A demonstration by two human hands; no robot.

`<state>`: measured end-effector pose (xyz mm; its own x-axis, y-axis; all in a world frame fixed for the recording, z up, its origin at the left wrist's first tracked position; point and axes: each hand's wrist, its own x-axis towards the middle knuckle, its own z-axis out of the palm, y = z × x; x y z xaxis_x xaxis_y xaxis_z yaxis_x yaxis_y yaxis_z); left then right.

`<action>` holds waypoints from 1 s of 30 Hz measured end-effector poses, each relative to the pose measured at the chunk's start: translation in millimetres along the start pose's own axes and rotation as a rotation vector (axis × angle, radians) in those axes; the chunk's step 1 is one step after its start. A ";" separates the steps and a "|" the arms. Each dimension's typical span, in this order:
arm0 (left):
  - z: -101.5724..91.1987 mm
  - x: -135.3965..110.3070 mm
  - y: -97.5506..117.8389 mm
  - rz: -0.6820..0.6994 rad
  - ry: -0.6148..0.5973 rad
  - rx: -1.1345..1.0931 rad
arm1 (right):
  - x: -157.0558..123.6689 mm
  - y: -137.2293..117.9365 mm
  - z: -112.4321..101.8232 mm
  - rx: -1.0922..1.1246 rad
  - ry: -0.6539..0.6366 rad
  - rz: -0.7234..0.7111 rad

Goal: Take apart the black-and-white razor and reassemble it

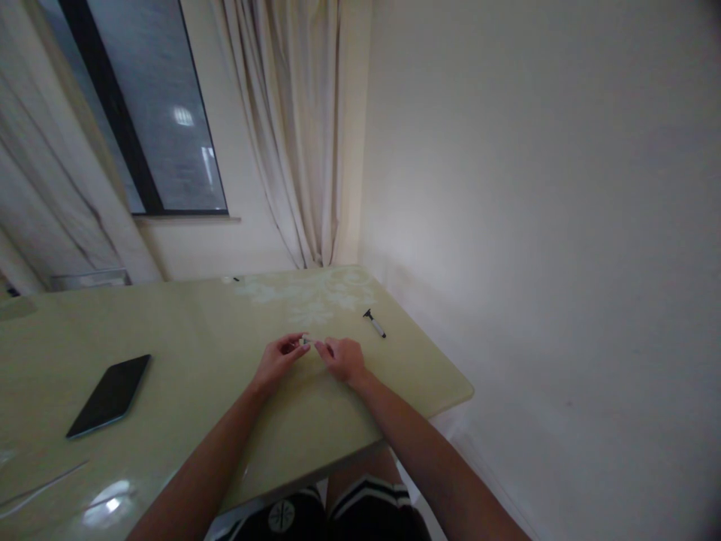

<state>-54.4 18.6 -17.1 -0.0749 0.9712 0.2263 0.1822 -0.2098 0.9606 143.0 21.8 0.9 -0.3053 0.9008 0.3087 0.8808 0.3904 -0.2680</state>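
Note:
Over the table, my left hand [282, 358] curls its thumb and fingers around a small pale object [306, 341], whose kind is too small to tell. Close on its right, my right hand [342, 358] has its fingers folded and its thumb and fingertip pinched at the object's right end. What lies inside that pinch is mostly hidden. To the right of both hands, apart from them, lies a small T-shaped tool [375, 324] like a razor, with a black head and a pale handle.
The greenish table [197, 323] has a white floral pattern. A dark tablet [111, 394] lies at left, with a white cable [42, 488] nearer me. A small black item [236, 279] sits at the far edge. A wall [535, 263] rises along the right; curtains [293, 128] hang behind.

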 end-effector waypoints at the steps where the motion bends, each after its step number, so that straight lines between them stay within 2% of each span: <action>1: -0.2 0.2 -0.7 0.005 0.002 0.004 | 0.1 0.1 0.4 -0.001 0.001 -0.005; 9: -1.2 2.5 -7.5 0.033 0.007 0.002 | 1.5 1.7 4.1 -0.013 0.026 0.021; 17: -0.6 -0.2 2.9 0.010 0.027 0.020 | 0.9 -0.1 3.2 -0.024 0.028 0.017; 30: -1.3 -2.9 5.0 0.003 0.009 0.033 | 1.9 1.2 5.0 0.017 0.007 0.021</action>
<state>-54.6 14.6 -12.7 -0.0834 0.9694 0.2308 0.2148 -0.2087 0.9541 141.6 24.9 -3.4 -0.2843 0.9074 0.3096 0.8806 0.3748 -0.2899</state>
